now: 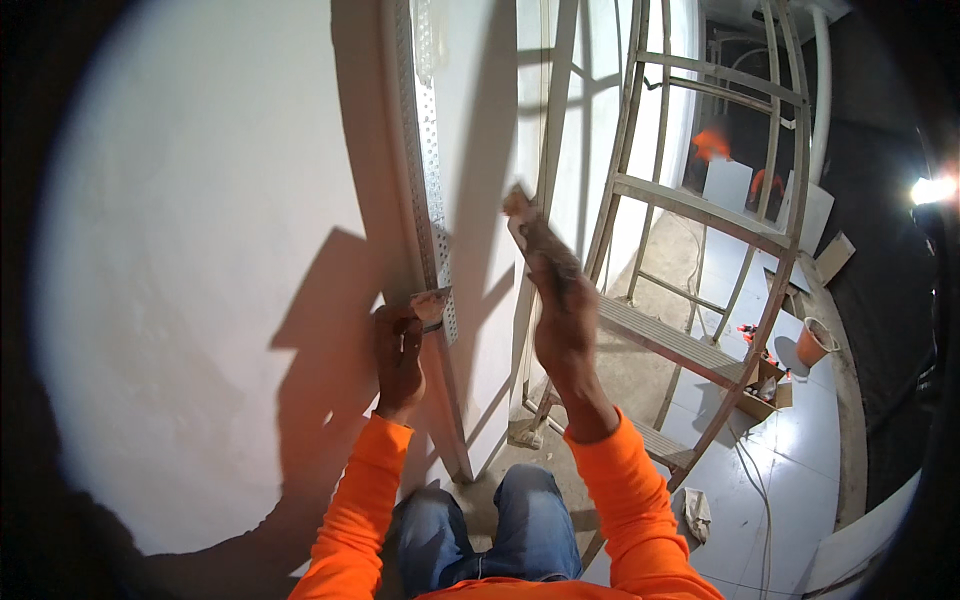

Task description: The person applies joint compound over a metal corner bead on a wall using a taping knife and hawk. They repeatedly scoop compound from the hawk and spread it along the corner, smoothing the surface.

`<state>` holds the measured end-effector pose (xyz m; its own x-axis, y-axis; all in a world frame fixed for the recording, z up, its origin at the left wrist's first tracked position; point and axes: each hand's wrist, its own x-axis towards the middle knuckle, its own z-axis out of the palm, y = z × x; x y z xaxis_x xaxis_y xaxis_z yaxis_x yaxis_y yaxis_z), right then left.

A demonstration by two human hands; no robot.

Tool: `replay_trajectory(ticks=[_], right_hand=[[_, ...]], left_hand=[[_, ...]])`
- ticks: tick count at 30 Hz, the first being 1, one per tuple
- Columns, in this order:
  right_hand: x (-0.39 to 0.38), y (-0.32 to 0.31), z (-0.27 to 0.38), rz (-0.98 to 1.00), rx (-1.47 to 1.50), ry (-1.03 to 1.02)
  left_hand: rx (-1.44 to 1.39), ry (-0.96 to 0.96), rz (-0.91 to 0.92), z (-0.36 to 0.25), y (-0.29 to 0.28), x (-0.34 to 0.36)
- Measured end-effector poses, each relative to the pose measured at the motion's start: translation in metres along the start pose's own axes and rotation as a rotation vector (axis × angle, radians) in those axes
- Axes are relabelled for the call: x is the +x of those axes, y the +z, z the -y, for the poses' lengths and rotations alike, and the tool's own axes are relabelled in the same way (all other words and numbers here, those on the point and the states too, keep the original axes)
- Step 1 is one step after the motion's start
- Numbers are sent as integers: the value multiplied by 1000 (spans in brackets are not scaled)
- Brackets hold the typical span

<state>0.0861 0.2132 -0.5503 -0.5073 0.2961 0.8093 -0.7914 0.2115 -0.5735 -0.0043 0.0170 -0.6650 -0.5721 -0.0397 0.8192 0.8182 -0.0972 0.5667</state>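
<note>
- To the left of both hands' fingers, a broad pale wall [200,250]; well beyond the right fingers, to the right, a metal scaffold frame [700,212].
- Farther right and lower than the right fingers, an orange bucket [815,345] and a cardboard box [757,407] on the tiled floor [800,470], with a crumpled rag [697,515] nearer the body.
- Just above and beside the left fingers, a perforated metal strip [430,160], running up along the wall corner, with its lower end just below and to the right of those fingertips.
- Left hand [399,360]: thumb and fingers bent close together, apparently pinching a small pale piece [430,304] with a dark lower rim, at the strip's lower stretch; cannot tell whether touching the metal.
- Right hand [568,325]: fingers wrapped round a hand tool [548,250], tip upward and leftward of the knuckles, too blurred to name; apart from the strip.
- Judging progress: strip in place along the corner, with a whitish smear high above the left fingers; most visible holes bare, so covering apparently far from complete. Below the left fingers, plain corner edge down towards the ground.
</note>
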Motion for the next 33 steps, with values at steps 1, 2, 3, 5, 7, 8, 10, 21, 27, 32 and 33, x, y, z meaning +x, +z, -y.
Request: replay_trajectory(ticks=[1,2,3,5,7,8,10,21,27,32,33], right_hand=[[5,2,-9,46,-227,-31],[11,5,-18,86,-442,-111],[16,11,-25,94,-513,-200],[20,24,-34,127,-589,-386],[15,31,-32,206,-662,-444],[11,33,-27,264,-662,-400],[3,25,-14,375,-617,-356],[27,29,-13,351,-648,-508],[59,18,-8,261,-609,-529],[64,34,-17,293,-695,-622],[57,30,-15,352,-689,-636]], left_hand=[[-75,-66,38,2,-2,0],[-165,-84,74,4,-6,0],[-196,-154,76,7,-8,0],[-303,-223,55,13,-12,0],[-353,-272,56,17,-16,-1],[-345,-272,78,18,-19,1],[-308,-245,130,19,-23,4],[-222,-184,273,-3,-20,9],[-279,-52,334,-1,-20,17],[-177,-78,270,-11,-18,13],[-232,-129,263,-12,-18,13]])
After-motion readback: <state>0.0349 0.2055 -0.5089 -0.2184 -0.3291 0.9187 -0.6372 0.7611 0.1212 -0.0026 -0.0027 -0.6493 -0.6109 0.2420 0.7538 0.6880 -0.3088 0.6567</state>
